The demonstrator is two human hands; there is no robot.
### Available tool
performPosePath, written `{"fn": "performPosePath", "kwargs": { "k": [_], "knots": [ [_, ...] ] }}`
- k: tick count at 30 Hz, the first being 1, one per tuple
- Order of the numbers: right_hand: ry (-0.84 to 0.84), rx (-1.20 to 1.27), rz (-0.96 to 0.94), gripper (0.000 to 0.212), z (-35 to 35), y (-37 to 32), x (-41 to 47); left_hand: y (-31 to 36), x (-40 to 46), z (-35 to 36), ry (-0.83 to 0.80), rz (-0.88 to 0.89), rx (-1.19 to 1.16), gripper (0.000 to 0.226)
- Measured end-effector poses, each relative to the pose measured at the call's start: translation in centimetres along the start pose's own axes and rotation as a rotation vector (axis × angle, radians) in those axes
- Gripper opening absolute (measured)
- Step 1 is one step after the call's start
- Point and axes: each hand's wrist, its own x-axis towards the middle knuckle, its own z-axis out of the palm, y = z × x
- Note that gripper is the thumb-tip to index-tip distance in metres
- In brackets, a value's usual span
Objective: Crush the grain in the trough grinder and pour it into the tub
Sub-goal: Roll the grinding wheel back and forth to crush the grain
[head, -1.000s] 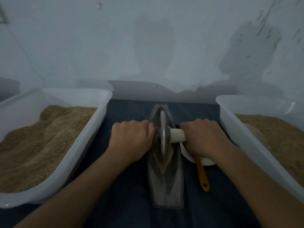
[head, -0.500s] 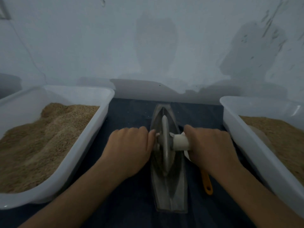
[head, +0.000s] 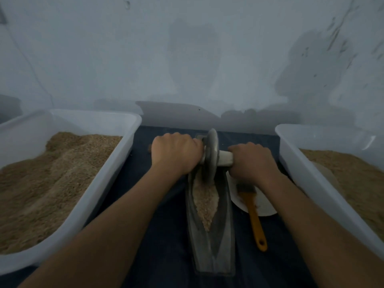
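Grain [head: 205,201] lies in trough [head: 209,242], centre of counter [head: 158,235], between 2 tubs. Wheel [head: 211,156] stands upright at trough's far end. Left hand [head: 175,153], right hand [head: 252,161]: fingers clamped on axle handle [head: 225,157] each side, likely for even pressure. Brush [head: 252,213] on plate [head: 264,206] beside trough. Left tub [head: 116,163], right tub [head: 307,175] hold grain. Dark cloth, pale wall behind.

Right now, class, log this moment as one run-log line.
step: crushing | left hand: grips axle | right hand: grips axle | wheel: far end of trough | grain: in trough | pour: not yet
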Motion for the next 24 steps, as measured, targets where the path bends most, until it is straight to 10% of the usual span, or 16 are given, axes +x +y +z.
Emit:
{"fn": "performPosePath", "kwargs": {
  "k": [8,17,20,24],
  "knots": [
    [0.319,-0.052,-0.111,0.041,0.2,-1.8,-9.4,-0.8,-10.8,-1.0,0.222,0.049,-0.154,0.036],
    [0.156,-0.154,-0.064,0.028,0.0,-0.5,-1.6,-0.8,-3.8,0.7,0.102,0.04,-0.041,0.024],
    [0.062,-0.112,-0.039,0.022,-0.3,0.1,1.0,-1.1,0.4,0.0,-0.019,-0.026,-0.057,0.055],
    [0.148,-0.106,-0.01,0.023,-0.2,-0.8,-1.8,-0.6,-3.4,-0.1,0.148,0.073,0.003,0.029]
  ]
}}
